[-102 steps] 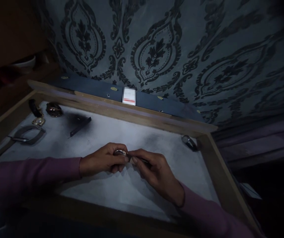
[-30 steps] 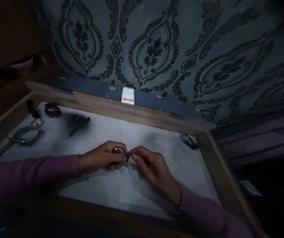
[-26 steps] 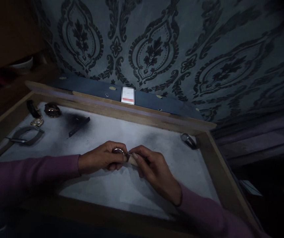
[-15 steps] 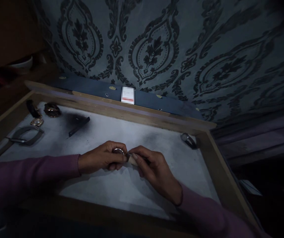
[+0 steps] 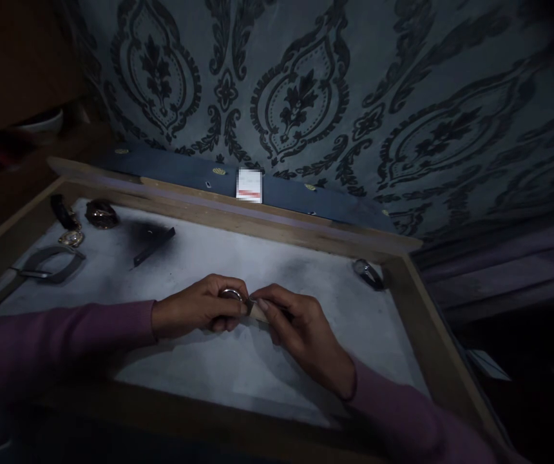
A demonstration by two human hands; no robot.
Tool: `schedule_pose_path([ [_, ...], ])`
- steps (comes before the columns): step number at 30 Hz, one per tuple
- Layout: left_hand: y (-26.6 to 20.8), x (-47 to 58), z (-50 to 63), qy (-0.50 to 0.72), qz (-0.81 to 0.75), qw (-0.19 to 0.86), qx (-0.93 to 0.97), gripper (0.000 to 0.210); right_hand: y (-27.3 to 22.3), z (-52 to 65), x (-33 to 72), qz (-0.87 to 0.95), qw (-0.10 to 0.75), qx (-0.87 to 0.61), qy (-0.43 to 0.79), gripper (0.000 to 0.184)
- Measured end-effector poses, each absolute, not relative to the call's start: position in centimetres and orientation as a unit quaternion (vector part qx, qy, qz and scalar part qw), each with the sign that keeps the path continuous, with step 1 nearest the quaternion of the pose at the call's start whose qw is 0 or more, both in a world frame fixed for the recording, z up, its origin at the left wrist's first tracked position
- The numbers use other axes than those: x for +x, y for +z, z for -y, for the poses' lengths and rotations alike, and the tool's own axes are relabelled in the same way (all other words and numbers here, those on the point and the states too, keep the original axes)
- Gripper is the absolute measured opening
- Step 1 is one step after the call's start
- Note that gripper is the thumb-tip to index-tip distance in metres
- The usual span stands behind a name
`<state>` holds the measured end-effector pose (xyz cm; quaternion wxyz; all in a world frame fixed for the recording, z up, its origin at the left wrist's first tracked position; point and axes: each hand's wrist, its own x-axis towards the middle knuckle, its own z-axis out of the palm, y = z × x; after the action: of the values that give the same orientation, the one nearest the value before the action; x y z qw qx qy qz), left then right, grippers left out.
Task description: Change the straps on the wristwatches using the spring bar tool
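Over the white-lined drawer, both hands are closed on one wristwatch (image 5: 232,294). Its round, shiny metal case shows between the fingers of my left hand (image 5: 204,306). My right hand (image 5: 301,325) pinches the pale strap (image 5: 257,312) beside the case with thumb and fingertips. The fingers hide most of the watch, and I cannot make out its dial. The fingertips of the two hands nearly meet.
The wooden drawer (image 5: 415,309) has raised walls all round. Several watches lie inside: a gold-cased watch (image 5: 71,237), a brown one (image 5: 102,214), a grey strap watch (image 5: 52,264) and a dark watch (image 5: 368,274). A dark flat strip (image 5: 154,247) lies left of centre.
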<state>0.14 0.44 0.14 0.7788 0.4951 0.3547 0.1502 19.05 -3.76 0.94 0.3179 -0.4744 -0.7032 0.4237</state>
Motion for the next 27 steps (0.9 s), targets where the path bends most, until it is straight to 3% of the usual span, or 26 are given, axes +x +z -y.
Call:
schedule_pose_path([
  [27,-0.05,0.08,-0.48,0.155,-0.348,0.794,0.474,0.012,0.93,3.80,18.96,0.746,0.338,-0.458,0.346,0.022],
])
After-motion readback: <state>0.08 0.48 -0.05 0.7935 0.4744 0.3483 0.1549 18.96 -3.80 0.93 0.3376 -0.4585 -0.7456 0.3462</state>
